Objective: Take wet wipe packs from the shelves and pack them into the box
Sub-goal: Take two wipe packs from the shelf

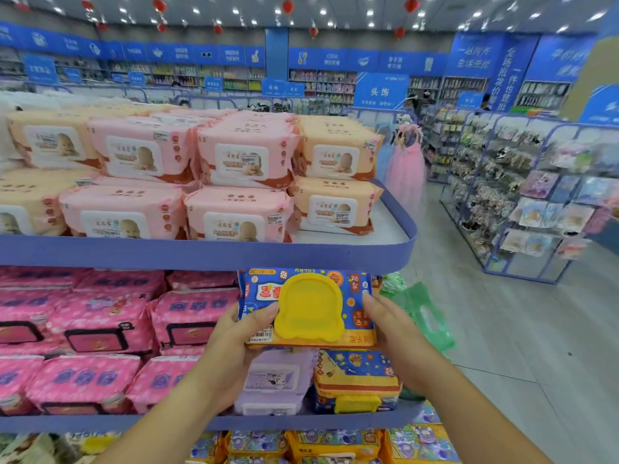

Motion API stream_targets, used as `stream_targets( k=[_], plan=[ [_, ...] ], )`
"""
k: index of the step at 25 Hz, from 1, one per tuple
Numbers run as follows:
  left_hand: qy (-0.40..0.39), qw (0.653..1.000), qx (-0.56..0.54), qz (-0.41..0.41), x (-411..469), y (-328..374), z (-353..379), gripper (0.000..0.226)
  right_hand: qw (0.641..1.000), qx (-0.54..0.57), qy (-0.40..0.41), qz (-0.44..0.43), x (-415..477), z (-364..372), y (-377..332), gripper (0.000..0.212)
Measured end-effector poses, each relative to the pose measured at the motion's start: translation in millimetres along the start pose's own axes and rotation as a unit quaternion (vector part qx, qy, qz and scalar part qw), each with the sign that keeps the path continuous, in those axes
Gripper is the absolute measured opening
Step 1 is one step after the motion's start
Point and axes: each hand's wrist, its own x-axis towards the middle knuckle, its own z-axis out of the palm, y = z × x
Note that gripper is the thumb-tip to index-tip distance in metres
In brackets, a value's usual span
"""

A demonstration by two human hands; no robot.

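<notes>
Squarely before me I hold one blue pack (306, 308) in the air, just under the lip of the upper shelf (201, 252). My left grip (234, 343) pinches its left end, with the thumb curled on top beside the yellow lid (310, 308) and the fingers beneath. My right grip (392, 331) is closed round the right end.

The upper shelf carries pink packs (244, 155) and peach packs (338, 155) stacked two high. The lower shelf (100, 423) holds magenta packs (100, 316), a lilac pack (274, 380) and, just beside it, a second blue pack (356, 376).

A green bag (425, 316) hangs at the shelf end. Beyond it are a grey tiled floor (502, 346), racks (502, 195) of small goods and blue signs (380, 90).

The wrappers are soft, glossy and pillowy. The lid is smooth, rounded plastic. Both shelves have rounded corners.
</notes>
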Motion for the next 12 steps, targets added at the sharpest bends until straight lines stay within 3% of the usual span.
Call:
stream_targets(
  k=[4, 6, 9, 12],
  plan=[
    [-0.057, 0.993, 0.079, -0.062, 8, -18, 74, 0.057, 0.997, -0.027, 0.07, 0.0, -19, -68, 4, 0.091],
    [-0.084, 0.982, 0.147, -0.078, 20, -26, 105, 0.049, 0.996, -0.032, 0.083, 0.004, -20, -109, 8, 0.098],
    [-0.106, 0.962, 0.244, -0.066, 45, -32, 137, 0.051, 0.995, -0.058, 0.085, -0.002, -11, -150, 2, 0.11],
    [-0.097, 0.922, 0.372, -0.045, 83, -38, 147, 0.073, 0.994, -0.099, 0.054, -0.014, 12, -166, 0, 0.093]
  ],
)
